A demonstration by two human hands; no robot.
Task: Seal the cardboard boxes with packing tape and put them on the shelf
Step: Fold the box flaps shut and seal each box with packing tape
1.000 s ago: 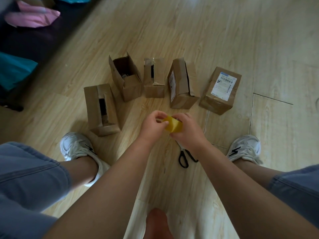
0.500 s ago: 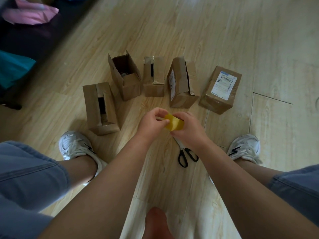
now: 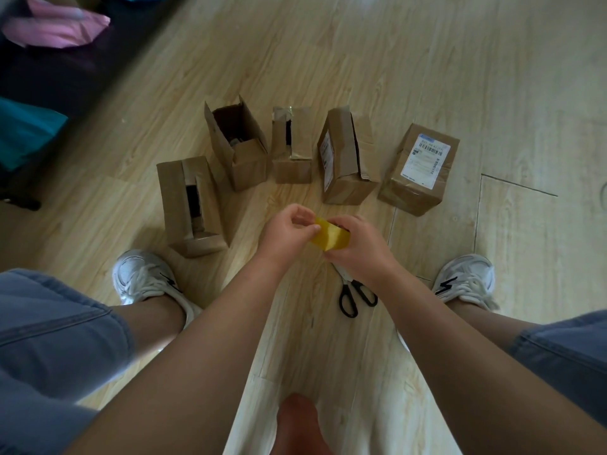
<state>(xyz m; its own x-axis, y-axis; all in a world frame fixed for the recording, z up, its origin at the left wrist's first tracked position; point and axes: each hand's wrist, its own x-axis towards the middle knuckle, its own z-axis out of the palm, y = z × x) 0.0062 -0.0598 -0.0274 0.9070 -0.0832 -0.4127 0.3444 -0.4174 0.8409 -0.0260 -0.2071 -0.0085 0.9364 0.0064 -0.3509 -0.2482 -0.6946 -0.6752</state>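
Note:
Several small cardboard boxes stand in an arc on the wooden floor. The left box (image 3: 189, 205) and the one behind it (image 3: 238, 142) gape open, a narrow box (image 3: 292, 146) and a taller box (image 3: 345, 159) have loose flaps, and the right box (image 3: 418, 169) carries a white label. In front of them my right hand (image 3: 359, 247) grips a yellow roll of packing tape (image 3: 331, 238). My left hand (image 3: 287, 229) pinches at the roll's edge with thumb and fingertips.
Black-handled scissors (image 3: 356, 293) lie on the floor under my right wrist. My white sneakers (image 3: 141, 277) (image 3: 466, 280) flank the hands. A dark surface with pink (image 3: 56, 27) and teal (image 3: 23, 133) items runs along the far left.
Both hands have shifted slightly with the roll, and my left fingertips have moved along its edge. The boxes and scissors lie as before.

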